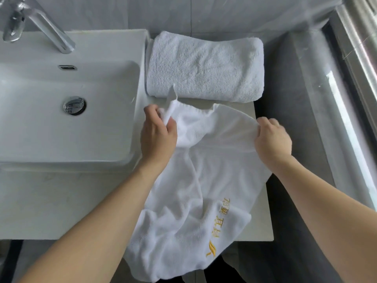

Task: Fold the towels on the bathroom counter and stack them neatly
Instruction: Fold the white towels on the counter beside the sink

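A: How many towels appear, and where?
B: Two. One unfolded white towel with gold lettering lies on the counter, its near end hanging over the front edge; one folded towel lies behind it, against the wall.

A: And the hands?
B: Two, apart. The left hand grips one far corner, the right hand pinches the other.

A: Fixtures?
B: One sink, one faucet, both left of the towels.
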Tool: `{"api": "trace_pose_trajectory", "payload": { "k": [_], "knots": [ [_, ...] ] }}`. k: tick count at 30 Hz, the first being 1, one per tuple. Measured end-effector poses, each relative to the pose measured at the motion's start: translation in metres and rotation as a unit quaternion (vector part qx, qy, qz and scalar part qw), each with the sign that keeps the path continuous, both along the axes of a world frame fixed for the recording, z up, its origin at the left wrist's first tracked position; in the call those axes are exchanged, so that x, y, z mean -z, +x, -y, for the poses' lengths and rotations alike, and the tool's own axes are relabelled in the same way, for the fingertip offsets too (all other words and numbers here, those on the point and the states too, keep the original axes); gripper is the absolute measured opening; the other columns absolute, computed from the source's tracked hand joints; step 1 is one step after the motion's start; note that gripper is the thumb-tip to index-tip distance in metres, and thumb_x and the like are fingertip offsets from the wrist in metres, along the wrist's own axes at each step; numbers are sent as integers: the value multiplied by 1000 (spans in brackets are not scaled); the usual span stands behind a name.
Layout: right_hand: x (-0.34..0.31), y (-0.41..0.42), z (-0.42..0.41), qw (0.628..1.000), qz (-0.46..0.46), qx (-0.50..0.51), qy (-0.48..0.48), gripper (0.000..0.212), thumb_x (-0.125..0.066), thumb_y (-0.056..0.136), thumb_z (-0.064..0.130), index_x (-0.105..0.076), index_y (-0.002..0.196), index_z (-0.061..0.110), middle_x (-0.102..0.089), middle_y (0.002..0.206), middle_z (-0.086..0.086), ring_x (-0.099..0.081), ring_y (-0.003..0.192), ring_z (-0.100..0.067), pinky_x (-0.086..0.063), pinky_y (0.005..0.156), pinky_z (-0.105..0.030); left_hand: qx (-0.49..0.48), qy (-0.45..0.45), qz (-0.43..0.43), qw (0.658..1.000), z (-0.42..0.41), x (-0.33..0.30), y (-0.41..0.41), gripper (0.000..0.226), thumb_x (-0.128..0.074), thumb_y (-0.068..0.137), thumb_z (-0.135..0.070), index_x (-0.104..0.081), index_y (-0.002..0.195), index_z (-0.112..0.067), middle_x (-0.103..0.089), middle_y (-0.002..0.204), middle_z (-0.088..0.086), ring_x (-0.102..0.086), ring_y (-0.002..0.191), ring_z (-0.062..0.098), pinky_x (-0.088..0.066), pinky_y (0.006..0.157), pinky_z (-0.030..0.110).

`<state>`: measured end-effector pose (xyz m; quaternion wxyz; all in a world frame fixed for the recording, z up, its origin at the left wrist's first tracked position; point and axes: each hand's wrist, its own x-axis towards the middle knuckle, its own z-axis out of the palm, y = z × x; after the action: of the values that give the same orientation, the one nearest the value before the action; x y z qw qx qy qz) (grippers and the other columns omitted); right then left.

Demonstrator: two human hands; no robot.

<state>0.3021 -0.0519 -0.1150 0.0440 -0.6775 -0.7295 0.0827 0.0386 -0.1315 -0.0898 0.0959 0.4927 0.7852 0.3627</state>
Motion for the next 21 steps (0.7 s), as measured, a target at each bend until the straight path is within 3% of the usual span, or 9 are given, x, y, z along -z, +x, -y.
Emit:
{"api": "trace_pose_trajectory", "payload": {
  "k": [3, 5, 7, 8, 9, 11, 14, 21],
  "knots": [
    [6, -7, -8, 996, 50, -2, 76, 40, -52, 88, 12, -49, 128, 9, -49, 121, -16, -46, 106, -38, -34, 93, -47, -16, 3, -273, 962, -25, 14, -3, 46, -56, 83, -17, -43, 127, -12, -52, 120, 18, -52, 100, 39, -40, 90, 48],
    [14, -19, 4, 993, 50, -77, 76, 51, -59, 87, 21, -45, 134, 8, -45, 132, -18, -39, 117, -37, -28, 106, -53, 99, 35, -347, 932, -28, 28, 6, 49, -47, 83, -17, -43, 132, -13, -42, 131, 17, -44, 114, 38, -29, 105, 52],
    [29, -33, 23, 985, 59, -159, -31, 59, -47, 96, 40, -30, 149, 20, -26, 154, -16, -21, 140, -35, -7, 117, -57, 222, 3, -334, 916, -21, 56, 15, 48, -53, 83, -16, -48, 132, -12, -40, 137, 15, -39, 127, 38, -23, 114, 55],
    [40, -36, 31, 978, 68, -171, -99, 62, -34, 99, 49, -14, 154, 29, -7, 161, -11, -4, 147, -33, 5, 117, -58, 239, -62, -311, 918, -16, 71, 15, 52, -59, 85, -22, -48, 135, -15, -40, 143, 15, -37, 134, 38, -23, 114, 57],
    [52, -35, 36, 972, 73, -159, -154, 62, -22, 99, 56, 2, 153, 38, 11, 162, -5, 13, 148, -31, 13, 115, -59, 223, -151, -273, 924, -10, 84, 13, 58, -59, 88, -34, -41, 141, -20, -34, 151, 13, -29, 141, 36, -20, 115, 60],
    [69, -29, 39, 970, 63, -122, -202, 61, -8, 95, 66, 22, 146, 49, 30, 158, 3, 31, 143, -28, 18, 111, -63, 146, -293, -191, 925, -4, 106, 2, 67, -41, 94, -59, -20, 152, -34, -9, 163, 7, -2, 151, 28, -2, 116, 62],
    [78, -24, 37, 976, 71, -121, -164, 62, -5, 93, 69, 21, 146, 50, 30, 158, 4, 33, 143, -26, 17, 109, -66, 125, -306, -228, 916, -7, 119, -5, 74, -27, 88, -72, -11, 154, -41, -2, 164, 4, 7, 151, 24, 7, 114, 64],
    [79, -25, 30, 976, 70, -141, -148, 64, -7, 95, 65, 14, 151, 42, 24, 160, 0, 28, 145, -27, 12, 114, -60, 112, -254, -252, 927, -18, 122, -4, 74, -32, 85, -67, -29, 152, -35, -16, 163, 5, -9, 151, 25, 0, 115, 66]
  ]
}}
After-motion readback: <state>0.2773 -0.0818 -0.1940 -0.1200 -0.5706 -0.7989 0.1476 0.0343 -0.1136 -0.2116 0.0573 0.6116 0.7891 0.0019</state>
